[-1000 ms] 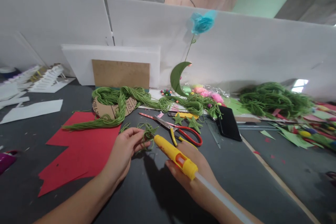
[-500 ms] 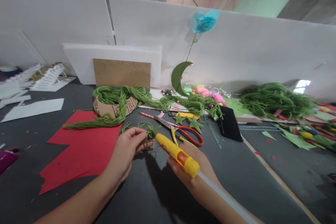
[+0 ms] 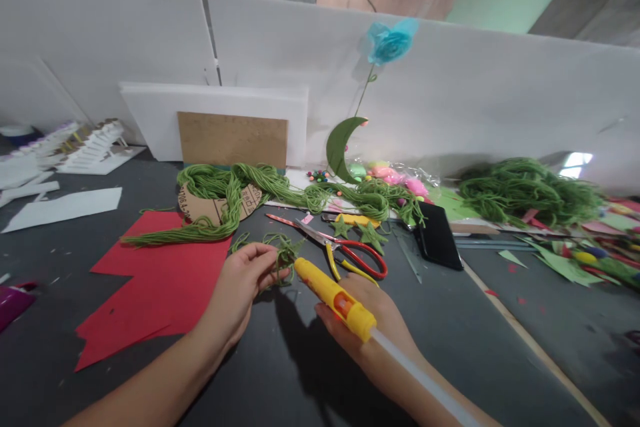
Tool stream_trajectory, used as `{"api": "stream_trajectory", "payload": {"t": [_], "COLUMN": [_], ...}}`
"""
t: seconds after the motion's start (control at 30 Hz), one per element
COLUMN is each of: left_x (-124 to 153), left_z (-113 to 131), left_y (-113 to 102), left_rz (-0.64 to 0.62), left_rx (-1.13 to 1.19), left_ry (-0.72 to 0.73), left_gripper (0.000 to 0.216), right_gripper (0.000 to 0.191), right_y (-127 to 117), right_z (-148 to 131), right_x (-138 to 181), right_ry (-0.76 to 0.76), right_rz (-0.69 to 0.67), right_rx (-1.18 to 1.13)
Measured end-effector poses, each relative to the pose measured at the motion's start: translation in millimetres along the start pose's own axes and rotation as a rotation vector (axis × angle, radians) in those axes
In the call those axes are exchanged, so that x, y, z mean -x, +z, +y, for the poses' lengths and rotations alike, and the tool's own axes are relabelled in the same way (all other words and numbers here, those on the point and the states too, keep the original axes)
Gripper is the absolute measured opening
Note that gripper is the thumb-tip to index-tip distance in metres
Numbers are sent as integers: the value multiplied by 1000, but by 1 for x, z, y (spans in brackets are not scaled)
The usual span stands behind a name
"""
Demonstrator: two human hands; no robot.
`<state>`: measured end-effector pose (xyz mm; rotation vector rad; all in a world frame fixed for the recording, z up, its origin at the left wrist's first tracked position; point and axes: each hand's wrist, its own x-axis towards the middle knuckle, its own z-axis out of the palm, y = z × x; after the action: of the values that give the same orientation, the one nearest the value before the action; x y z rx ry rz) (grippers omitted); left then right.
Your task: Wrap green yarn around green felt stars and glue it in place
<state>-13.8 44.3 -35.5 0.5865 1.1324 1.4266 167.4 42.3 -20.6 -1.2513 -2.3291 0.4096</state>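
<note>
My right hand (image 3: 367,320) is wrapped round a yellow glue gun (image 3: 330,290), with a long translucent glue stick (image 3: 425,380) coming out of its back end. The gun's nozzle points at a small tangle of green yarn (image 3: 286,255); whether it touches the strands I cannot tell. That yarn is pinched between the thumb and fingers of my left hand (image 3: 253,270), low over the dark table. Just beyond the gun lie red-handled scissors (image 3: 357,250), yellow-handled pliers (image 3: 333,260) and two green yarn-covered stars (image 3: 371,235).
Red paper (image 3: 165,287) lies left, with a green yarn skein (image 3: 233,200) across a cardboard piece. A black phone (image 3: 439,237) and a heap of green yarn (image 3: 530,190) are at right. Behind stand a green crescent (image 3: 340,147) and a blue flower (image 3: 391,43) against a white board.
The glue gun and my right hand have shifted slightly left, towards the yarn. My left hand keeps its pinch almost in place.
</note>
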Motion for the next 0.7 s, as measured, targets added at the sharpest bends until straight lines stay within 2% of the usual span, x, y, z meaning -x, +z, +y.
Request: {"api": "stream_trajectory", "payload": {"t": [0.2, 0.3, 0.4, 0.47, 0.57, 0.7], "left_x": [2, 2, -1, -4, -10, -12], "left_z": [1, 1, 2, 3, 4, 6], "left_y": [1, 1, -1, -3, -7, -8], "left_rz": [4, 2, 25, 54, 97, 114], "left_rx": [-8, 6, 67, 111, 142, 127], "left_ry": [9, -4, -9, 8, 41, 53], "left_gripper": [14, 12, 10, 9, 8, 6], "right_gripper": [30, 29, 24, 20, 15, 12], "right_y": [3, 3, 1, -1, -2, 2], "right_z": [1, 2, 4, 6, 8, 10], "right_x": [-1, 0, -1, -4, -7, -6], "right_ry": [9, 42, 72, 124, 167, 102], "right_rz": [-30, -46, -1, 11, -45, -194], "right_rx": [20, -56, -184, -187, -77, 24]}}
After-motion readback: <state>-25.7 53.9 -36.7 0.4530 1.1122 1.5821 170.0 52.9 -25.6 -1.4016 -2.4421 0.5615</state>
